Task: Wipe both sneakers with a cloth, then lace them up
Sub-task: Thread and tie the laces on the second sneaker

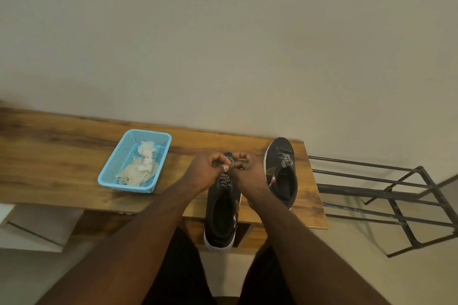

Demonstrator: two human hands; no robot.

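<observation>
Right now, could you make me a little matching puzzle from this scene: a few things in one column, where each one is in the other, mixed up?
Things:
1. cloth
2. nearer sneaker
3. farther sneaker
4. metal rack

Places:
A. on the floor beside the table's right end
B. in the blue basket
C. heel hanging over the table's near edge, lace pinched by the left hand and right hand
D. near the table's right end, untouched

Pairs: 1-B, 2-C, 3-D, 4-A

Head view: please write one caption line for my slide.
Both hands, left hand and right hand, pinch the speckled lace of the near black sneaker.
</observation>
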